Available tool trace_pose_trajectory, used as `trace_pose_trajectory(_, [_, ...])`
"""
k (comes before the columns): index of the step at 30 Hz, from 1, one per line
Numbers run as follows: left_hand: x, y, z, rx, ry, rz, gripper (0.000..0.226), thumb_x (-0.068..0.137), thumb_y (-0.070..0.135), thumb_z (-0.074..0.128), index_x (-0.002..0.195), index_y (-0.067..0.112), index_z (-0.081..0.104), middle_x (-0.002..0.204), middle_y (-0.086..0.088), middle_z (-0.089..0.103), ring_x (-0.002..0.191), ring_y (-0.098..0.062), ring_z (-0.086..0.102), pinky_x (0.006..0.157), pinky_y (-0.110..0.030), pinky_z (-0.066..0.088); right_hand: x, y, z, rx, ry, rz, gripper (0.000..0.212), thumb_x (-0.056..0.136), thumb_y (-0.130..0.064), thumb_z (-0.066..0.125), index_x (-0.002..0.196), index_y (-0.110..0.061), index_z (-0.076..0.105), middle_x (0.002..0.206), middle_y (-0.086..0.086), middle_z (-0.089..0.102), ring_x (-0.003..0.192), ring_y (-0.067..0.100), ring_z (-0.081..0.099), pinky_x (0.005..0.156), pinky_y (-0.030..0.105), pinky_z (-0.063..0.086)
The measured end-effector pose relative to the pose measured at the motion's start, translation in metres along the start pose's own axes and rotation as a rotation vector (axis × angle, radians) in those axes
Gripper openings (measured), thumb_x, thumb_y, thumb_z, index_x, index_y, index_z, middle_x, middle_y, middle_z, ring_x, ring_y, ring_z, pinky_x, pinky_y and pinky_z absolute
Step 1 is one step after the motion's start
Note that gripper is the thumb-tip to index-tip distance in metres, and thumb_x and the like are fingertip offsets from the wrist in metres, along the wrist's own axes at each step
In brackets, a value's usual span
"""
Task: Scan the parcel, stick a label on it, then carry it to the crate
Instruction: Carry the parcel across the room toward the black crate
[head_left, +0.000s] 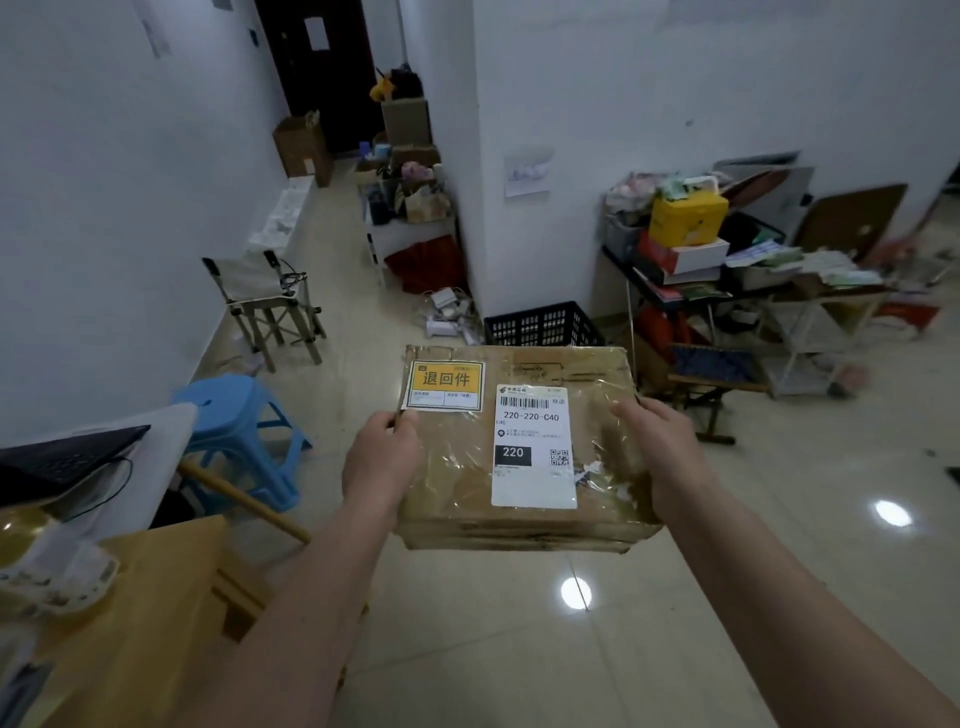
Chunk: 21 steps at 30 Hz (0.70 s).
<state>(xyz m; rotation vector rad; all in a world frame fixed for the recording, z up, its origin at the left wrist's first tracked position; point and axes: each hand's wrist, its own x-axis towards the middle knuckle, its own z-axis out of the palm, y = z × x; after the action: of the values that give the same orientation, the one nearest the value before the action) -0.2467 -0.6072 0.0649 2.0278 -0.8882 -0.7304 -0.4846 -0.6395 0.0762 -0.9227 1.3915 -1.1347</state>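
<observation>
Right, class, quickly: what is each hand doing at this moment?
Left hand: closed on the left edge of the cardboard parcel, held above the floor.
Right hand: closed on the parcel's right edge.

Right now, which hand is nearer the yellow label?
Left. The left hand grips the parcel at its left edge, thumb just below the yellow label. The right hand holds the opposite edge, beyond the white label.

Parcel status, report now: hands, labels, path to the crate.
Left hand and right hand grip the parcel by its sides, held over the floor. Yellow label and white label on top. Black crate ahead by the wall, path open.
</observation>
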Motion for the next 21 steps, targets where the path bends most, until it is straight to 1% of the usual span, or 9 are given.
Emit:
trace_pose_trajectory(2, [0.003, 0.006, 0.014, -0.034, -0.023, -0.016, 0.032, 0.093, 0.040, 0.037, 0.107, 0.019, 0.058, 0.088, 0.002, 0.060, 0.082, -0.020, 0.058, 0.084, -0.045, 0.051, 0.010, -0.002, -0.008, 0.016, 0.013, -0.005, 0.010, 0.083, -0.015, 0.059, 0.079, -0.015, 0.069, 0.081, 0.009, 0.068, 0.075, 0.027, 0.064, 0.074, 0.040, 0.053])
trace_pose_trajectory(4, [0.007, 0.011, 0.025, -0.044, -0.029, -0.025, 0.031, 0.093, 0.041, 0.037, 0.106, 0.021, 0.058, 0.092, -0.001, 0.061, 0.088, -0.023, 0.059, 0.088, -0.049, 0.051, 0.020, -0.003, -0.015, 0.027, 0.016, -0.006, 0.012, 0.083, -0.015, 0.059, 0.076, -0.017, 0.069, 0.081, 0.008, 0.069, 0.076, 0.026, 0.065, 0.075, 0.040, 0.053])
trace_pose_trajectory(8, [0.018, 0.023, 0.048, -0.045, -0.056, -0.030, 0.035, 0.093, 0.042, 0.038, 0.111, 0.020, 0.058, 0.098, -0.002, 0.061, 0.092, -0.024, 0.059, 0.089, -0.049, 0.050, 0.038, -0.002, -0.028, 0.054, 0.047, -0.004, 0.015, 0.083, -0.015, 0.059, 0.073, -0.020, 0.069, 0.075, 0.005, 0.069, 0.070, 0.023, 0.065, 0.066, 0.035, 0.053])
trace_pose_trajectory(11, [0.031, 0.031, 0.064, -0.036, -0.075, -0.018, 0.037, 0.092, 0.043, 0.039, 0.113, 0.020, 0.059, 0.104, -0.003, 0.063, 0.095, -0.025, 0.059, 0.090, -0.048, 0.049, 0.054, -0.001, -0.035, 0.070, 0.077, 0.013, 0.015, 0.083, -0.016, 0.059, 0.072, -0.021, 0.068, 0.075, 0.004, 0.070, 0.069, 0.023, 0.066, 0.067, 0.036, 0.055])
trace_pose_trajectory(12, [0.036, 0.034, 0.069, -0.039, -0.084, -0.015, 0.037, 0.092, 0.043, 0.040, 0.112, 0.019, 0.060, 0.104, -0.004, 0.063, 0.096, -0.025, 0.059, 0.091, -0.048, 0.049, 0.059, -0.001, -0.036, 0.077, 0.084, 0.020, 0.016, 0.083, -0.016, 0.059, 0.072, -0.022, 0.068, 0.074, 0.004, 0.070, 0.067, 0.022, 0.066, 0.064, 0.034, 0.056])
trace_pose_trajectory(14, [0.049, 0.038, 0.079, -0.055, -0.098, -0.008, 0.034, 0.091, 0.043, 0.042, 0.107, 0.019, 0.059, 0.103, -0.004, 0.063, 0.096, -0.026, 0.059, 0.091, -0.048, 0.049, 0.072, -0.001, -0.036, 0.095, 0.099, 0.028, 0.016, 0.084, -0.016, 0.059, 0.072, -0.022, 0.067, 0.072, 0.004, 0.069, 0.064, 0.022, 0.065, 0.057, 0.031, 0.055])
trace_pose_trajectory(15, [0.056, 0.040, 0.084, -0.063, -0.104, -0.007, 0.031, 0.091, 0.043, 0.042, 0.105, 0.020, 0.058, 0.102, -0.003, 0.063, 0.095, -0.026, 0.059, 0.091, -0.048, 0.049, 0.079, -0.001, -0.035, 0.101, 0.107, 0.030, 0.016, 0.084, -0.015, 0.059, 0.073, -0.022, 0.068, 0.073, 0.005, 0.068, 0.064, 0.022, 0.065, 0.057, 0.030, 0.055])
trace_pose_trajectory(19, [0.093, 0.053, 0.099, -0.100, -0.128, -0.019, 0.030, 0.091, 0.042, 0.043, 0.105, 0.021, 0.059, 0.092, 0.003, 0.061, 0.089, -0.022, 0.059, 0.089, -0.046, 0.050, 0.114, -0.008, -0.025, 0.085, 0.138, 0.042, 0.011, 0.085, -0.017, 0.059, 0.085, -0.020, 0.070, 0.080, 0.006, 0.070, 0.069, 0.022, 0.066, 0.061, 0.032, 0.054])
trace_pose_trajectory(21, [0.114, 0.062, 0.103, -0.105, -0.143, -0.023, 0.031, 0.090, 0.043, 0.044, 0.106, 0.020, 0.059, 0.093, 0.003, 0.061, 0.090, -0.023, 0.059, 0.089, -0.046, 0.050, 0.133, -0.015, -0.016, 0.066, 0.150, 0.049, 0.010, 0.085, -0.020, 0.059, 0.085, -0.021, 0.069, 0.082, 0.006, 0.071, 0.071, 0.022, 0.067, 0.062, 0.032, 0.055])
